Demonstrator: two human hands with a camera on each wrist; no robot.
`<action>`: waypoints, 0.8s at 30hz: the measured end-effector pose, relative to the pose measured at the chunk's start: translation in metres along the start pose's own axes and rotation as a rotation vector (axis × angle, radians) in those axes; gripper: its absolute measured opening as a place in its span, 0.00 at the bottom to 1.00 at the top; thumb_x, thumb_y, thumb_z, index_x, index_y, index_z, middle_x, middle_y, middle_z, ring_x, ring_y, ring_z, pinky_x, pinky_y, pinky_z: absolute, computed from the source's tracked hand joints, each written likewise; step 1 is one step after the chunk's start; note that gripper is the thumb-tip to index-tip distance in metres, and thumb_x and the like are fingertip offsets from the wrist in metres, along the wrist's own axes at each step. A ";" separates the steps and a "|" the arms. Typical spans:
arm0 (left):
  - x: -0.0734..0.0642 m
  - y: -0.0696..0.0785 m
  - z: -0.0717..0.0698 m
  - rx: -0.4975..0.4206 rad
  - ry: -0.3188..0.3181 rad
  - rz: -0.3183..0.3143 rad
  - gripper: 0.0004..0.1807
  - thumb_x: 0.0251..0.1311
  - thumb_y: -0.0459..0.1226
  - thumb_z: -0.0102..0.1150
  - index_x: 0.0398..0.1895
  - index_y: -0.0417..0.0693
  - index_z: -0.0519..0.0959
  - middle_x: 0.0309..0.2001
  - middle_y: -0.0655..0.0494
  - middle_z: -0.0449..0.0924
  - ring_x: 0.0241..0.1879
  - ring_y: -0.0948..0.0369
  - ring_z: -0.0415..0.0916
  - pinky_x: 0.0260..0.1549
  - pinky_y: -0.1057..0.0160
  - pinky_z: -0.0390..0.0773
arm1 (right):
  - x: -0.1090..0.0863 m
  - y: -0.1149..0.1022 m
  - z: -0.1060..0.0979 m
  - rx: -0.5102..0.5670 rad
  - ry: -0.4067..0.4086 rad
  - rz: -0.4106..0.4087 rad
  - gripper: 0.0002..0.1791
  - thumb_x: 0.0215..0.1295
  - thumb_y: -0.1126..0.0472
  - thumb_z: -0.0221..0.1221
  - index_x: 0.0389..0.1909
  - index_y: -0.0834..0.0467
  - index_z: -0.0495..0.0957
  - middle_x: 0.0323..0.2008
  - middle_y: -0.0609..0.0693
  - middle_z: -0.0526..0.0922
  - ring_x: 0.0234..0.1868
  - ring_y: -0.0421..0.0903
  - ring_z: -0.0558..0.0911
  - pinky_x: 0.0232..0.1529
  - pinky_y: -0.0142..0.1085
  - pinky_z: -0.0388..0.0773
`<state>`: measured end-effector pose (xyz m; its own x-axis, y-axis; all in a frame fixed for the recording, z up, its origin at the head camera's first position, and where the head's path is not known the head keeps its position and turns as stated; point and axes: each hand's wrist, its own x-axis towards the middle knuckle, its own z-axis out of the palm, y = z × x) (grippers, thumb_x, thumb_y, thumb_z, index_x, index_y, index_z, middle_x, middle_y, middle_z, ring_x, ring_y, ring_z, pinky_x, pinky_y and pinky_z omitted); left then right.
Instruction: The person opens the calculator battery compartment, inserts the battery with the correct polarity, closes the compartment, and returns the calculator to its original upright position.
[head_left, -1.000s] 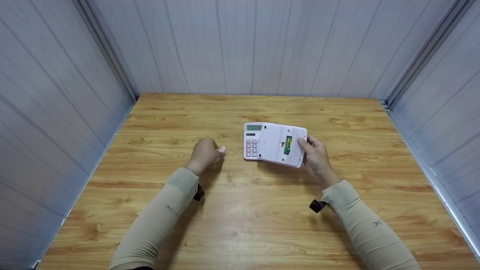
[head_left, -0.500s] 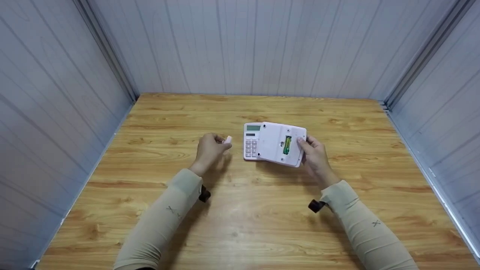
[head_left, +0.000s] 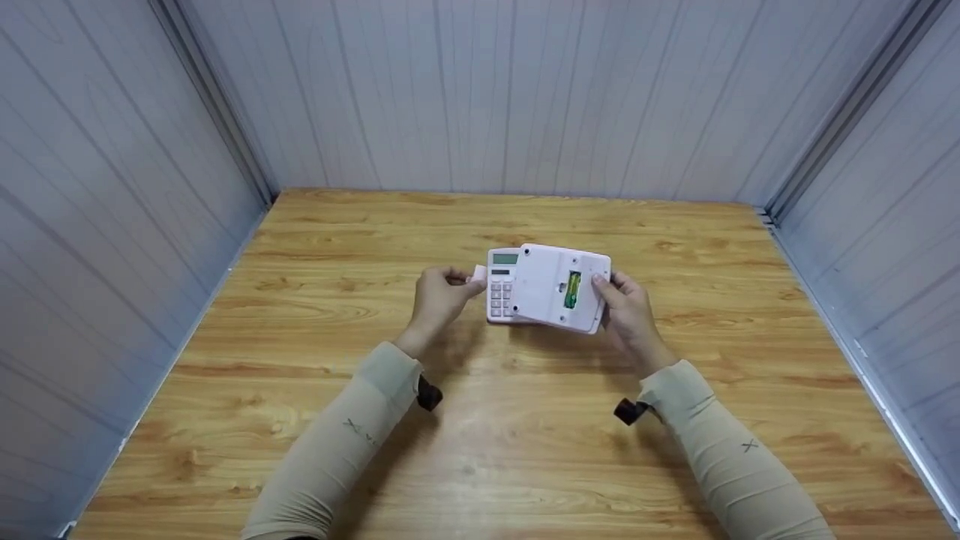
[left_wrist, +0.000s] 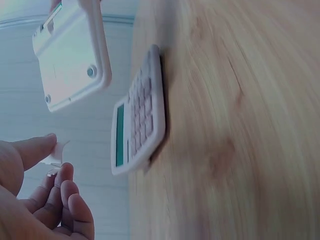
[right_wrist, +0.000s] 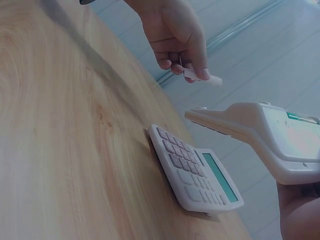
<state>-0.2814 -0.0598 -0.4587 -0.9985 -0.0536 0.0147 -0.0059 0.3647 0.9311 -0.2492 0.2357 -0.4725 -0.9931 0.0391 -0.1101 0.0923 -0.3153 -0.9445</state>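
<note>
My right hand (head_left: 631,313) grips a pale pink calculator (head_left: 541,289) by its right edge, thumb on its back. The back faces up, and a green and yellow battery (head_left: 572,290) lies in its uncovered compartment. Between thumb and fingertips, my left hand (head_left: 441,301) pinches a small pale pink battery cover (head_left: 480,272), apart from the held calculator in the left wrist view. A second calculator (head_left: 497,295) rests keys-up on the table, partly hidden below the held one in the head view. Its green screen and keys show in the right wrist view (right_wrist: 190,172).
The wood-grain table (head_left: 480,420) stretches around both hands. A pale panelled wall (head_left: 480,97) rises behind the table, with similar walls at left and right. Each wrist carries a small black camera.
My left hand has moved right and slightly up with the battery cover, reaching the left edge of the lying calculator in the head view. The held calculator has barely shifted left.
</note>
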 end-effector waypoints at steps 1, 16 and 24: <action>-0.001 0.002 0.002 -0.009 -0.001 -0.001 0.12 0.61 0.36 0.79 0.41 0.37 0.89 0.32 0.55 0.84 0.34 0.62 0.81 0.32 0.69 0.76 | 0.000 0.000 0.000 -0.003 0.000 0.000 0.23 0.87 0.60 0.52 0.74 0.66 0.68 0.54 0.46 0.86 0.55 0.43 0.87 0.55 0.38 0.89; -0.016 0.024 0.028 -0.177 -0.019 0.018 0.12 0.60 0.34 0.79 0.42 0.35 0.88 0.35 0.53 0.83 0.39 0.60 0.79 0.39 0.69 0.81 | 0.001 -0.003 0.006 -0.006 -0.038 -0.019 0.24 0.87 0.59 0.52 0.75 0.67 0.68 0.59 0.51 0.83 0.58 0.46 0.86 0.59 0.41 0.88; -0.023 0.030 0.043 -0.199 -0.050 -0.002 0.10 0.61 0.34 0.78 0.41 0.37 0.88 0.36 0.54 0.82 0.39 0.61 0.78 0.37 0.70 0.80 | 0.000 0.002 0.007 -0.007 -0.037 -0.012 0.22 0.87 0.59 0.52 0.73 0.65 0.69 0.57 0.50 0.84 0.57 0.44 0.86 0.58 0.39 0.88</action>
<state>-0.2613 -0.0074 -0.4470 -1.0000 -0.0058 -0.0007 -0.0017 0.1731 0.9849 -0.2495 0.2283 -0.4726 -0.9961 0.0073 -0.0874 0.0810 -0.3080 -0.9479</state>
